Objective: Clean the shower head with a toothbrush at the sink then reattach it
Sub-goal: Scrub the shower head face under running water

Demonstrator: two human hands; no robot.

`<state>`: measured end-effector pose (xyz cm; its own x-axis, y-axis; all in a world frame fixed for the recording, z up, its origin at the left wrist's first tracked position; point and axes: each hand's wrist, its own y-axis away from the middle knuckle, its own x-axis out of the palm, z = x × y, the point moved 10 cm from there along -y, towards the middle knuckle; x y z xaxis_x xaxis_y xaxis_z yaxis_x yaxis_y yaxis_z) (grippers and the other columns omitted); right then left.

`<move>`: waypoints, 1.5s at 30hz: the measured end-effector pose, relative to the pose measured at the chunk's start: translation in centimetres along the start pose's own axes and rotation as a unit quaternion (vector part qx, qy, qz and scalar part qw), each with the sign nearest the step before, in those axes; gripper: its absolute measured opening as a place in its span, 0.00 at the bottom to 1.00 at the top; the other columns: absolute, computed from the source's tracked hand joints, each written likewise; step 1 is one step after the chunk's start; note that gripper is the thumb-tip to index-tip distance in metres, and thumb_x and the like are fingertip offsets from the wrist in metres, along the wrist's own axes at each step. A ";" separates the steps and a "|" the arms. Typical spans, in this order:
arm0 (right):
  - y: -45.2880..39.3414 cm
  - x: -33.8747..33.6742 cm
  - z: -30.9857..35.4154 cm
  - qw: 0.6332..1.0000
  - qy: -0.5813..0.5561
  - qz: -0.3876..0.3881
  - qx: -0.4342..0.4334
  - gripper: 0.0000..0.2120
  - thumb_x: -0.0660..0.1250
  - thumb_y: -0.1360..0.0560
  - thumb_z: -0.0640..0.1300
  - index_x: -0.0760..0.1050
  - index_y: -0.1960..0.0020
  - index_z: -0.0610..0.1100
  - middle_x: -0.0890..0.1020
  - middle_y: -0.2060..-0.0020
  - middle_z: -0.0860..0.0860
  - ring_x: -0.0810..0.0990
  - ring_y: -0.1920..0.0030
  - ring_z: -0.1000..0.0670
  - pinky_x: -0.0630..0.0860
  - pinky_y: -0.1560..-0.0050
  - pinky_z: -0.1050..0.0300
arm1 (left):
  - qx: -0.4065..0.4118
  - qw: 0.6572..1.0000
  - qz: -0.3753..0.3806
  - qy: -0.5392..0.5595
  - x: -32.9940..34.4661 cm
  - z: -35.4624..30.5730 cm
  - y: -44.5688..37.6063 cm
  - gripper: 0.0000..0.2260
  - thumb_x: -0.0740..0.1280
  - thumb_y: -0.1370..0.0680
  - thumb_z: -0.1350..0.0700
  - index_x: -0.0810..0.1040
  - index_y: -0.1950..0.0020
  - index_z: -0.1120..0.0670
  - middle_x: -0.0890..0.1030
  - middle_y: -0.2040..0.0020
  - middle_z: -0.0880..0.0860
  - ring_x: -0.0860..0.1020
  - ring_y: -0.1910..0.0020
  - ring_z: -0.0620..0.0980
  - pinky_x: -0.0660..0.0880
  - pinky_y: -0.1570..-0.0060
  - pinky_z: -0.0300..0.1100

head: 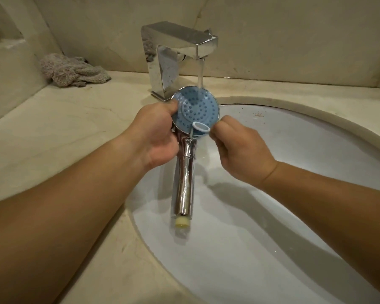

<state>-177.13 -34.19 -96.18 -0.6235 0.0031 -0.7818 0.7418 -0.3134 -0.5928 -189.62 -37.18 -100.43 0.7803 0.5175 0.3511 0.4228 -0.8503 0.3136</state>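
Shower head [194, 110] up over the left part of the sink [294, 137], blue nozzle face tipped toward the camera, chrome handle running down toward us with a pale threaded end at the bottom. Going left to right: one crumpled grey cloth [71, 70] sits far left on the beige stone desk [59, 119], tucked against the back wall and well apart from the action. Next, one square chrome faucet [176, 60] stands behind the shower head, and a stream of water [200, 73] drops from its spout straight onto the upper edge of the blue face. Nothing stands between the camera and the work; both forearms reach in from the bottom corners.

One shower head, one toothbrush, one faucet, one cloth, one oval white basin, two hands.

Left hand [156, 132] grips the shower head at its left rim and neck, thumb pressed on the edge of the blue face, the other fingers curled behind and mostly hidden. Right hand [239, 148] holds the toothbrush [201, 127], fingers curled tight together round its handle, which is buried in the fist. Only the pale brush head shows, lying against the lower right of the nozzle face, with water trickling off beneath it onto the chrome handle.
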 end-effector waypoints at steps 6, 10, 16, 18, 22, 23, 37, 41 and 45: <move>0.0 -2.1 -3.7 0.992 -0.003 -0.081 0.095 0.04 0.58 0.23 0.36 0.71 0.56 0.40 0.72 0.62 0.46 0.69 0.68 0.41 0.72 0.71 0.47 | -0.003 1.000 -0.002 -0.006 0.2 0.0 0.4 0.16 0.55 0.13 0.53 0.78 0.32 0.56 0.84 0.38 0.57 0.85 0.42 0.58 0.82 0.43 0.55; -0.3 -0.1 -0.4 1.000 0.012 -0.006 -0.002 0.03 0.61 0.26 0.32 0.72 0.56 0.36 0.74 0.61 0.42 0.67 0.72 0.43 0.67 0.75 0.55 | -0.002 1.000 -0.008 0.013 0.0 -0.2 0.4 0.18 0.54 0.13 0.53 0.78 0.32 0.57 0.85 0.39 0.59 0.85 0.42 0.58 0.80 0.39 0.55; -0.3 -2.3 -5.8 0.987 0.017 -0.060 0.149 0.04 0.59 0.22 0.35 0.70 0.55 0.39 0.73 0.61 0.45 0.70 0.66 0.40 0.72 0.66 0.44 | -0.011 1.000 -0.007 0.009 0.2 0.1 0.4 0.16 0.57 0.13 0.52 0.78 0.32 0.55 0.84 0.38 0.57 0.84 0.41 0.58 0.83 0.47 0.54; -0.4 -2.4 -5.9 0.983 0.003 -0.053 0.175 0.04 0.59 0.21 0.38 0.68 0.54 0.41 0.73 0.62 0.47 0.70 0.64 0.42 0.72 0.64 0.45 | -0.011 1.000 -0.009 -0.012 0.3 0.2 0.6 0.15 0.58 0.14 0.51 0.80 0.33 0.53 0.84 0.38 0.56 0.83 0.40 0.57 0.82 0.49 0.53; -1.5 -2.0 -4.4 0.983 -0.022 -0.031 0.182 0.04 0.56 0.20 0.42 0.65 0.54 0.44 0.71 0.61 0.49 0.68 0.65 0.48 0.67 0.66 0.51 | -0.017 0.998 -0.014 -0.058 0.3 0.3 0.7 0.15 0.59 0.15 0.48 0.80 0.34 0.51 0.83 0.40 0.54 0.80 0.41 0.58 0.79 0.43 0.58; -1.7 -2.1 -4.4 0.982 -0.029 -0.031 0.185 0.04 0.56 0.20 0.43 0.65 0.54 0.45 0.70 0.61 0.50 0.68 0.65 0.49 0.66 0.67 0.53 | -0.020 0.998 -0.008 -0.063 0.4 0.4 0.8 0.15 0.60 0.15 0.47 0.80 0.34 0.51 0.83 0.41 0.53 0.81 0.43 0.57 0.79 0.45 0.57; -2.1 -3.4 -5.0 0.982 0.003 -0.073 0.172 0.06 0.60 0.20 0.41 0.75 0.47 0.43 0.76 0.56 0.48 0.73 0.58 0.46 0.73 0.60 0.48 | -0.029 0.997 0.026 -0.060 0.9 0.8 0.3 0.18 0.57 0.15 0.46 0.80 0.32 0.51 0.82 0.35 0.56 0.80 0.42 0.57 0.79 0.50 0.53; -2.4 -2.2 -1.7 0.995 0.000 -0.036 0.088 0.06 0.61 0.21 0.41 0.74 0.50 0.40 0.76 0.56 0.46 0.74 0.60 0.44 0.72 0.64 0.50 | -0.021 0.999 0.032 -0.036 1.0 0.6 0.2 0.17 0.57 0.14 0.50 0.81 0.33 0.54 0.83 0.36 0.58 0.82 0.39 0.58 0.79 0.39 0.53; -2.6 -3.8 -4.1 0.984 -0.008 -0.077 0.159 0.05 0.61 0.21 0.40 0.74 0.50 0.40 0.76 0.55 0.45 0.73 0.58 0.45 0.74 0.61 0.47 | -0.023 0.998 0.039 -0.048 1.2 0.7 0.2 0.16 0.59 0.15 0.49 0.81 0.33 0.54 0.82 0.37 0.57 0.80 0.41 0.57 0.76 0.36 0.54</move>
<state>-175.63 -29.54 -92.46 -0.7286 0.0605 -0.6823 0.5244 -0.5915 -0.6125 -188.32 -36.79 -100.61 0.8516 0.4360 0.2911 0.3389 -0.8815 0.3289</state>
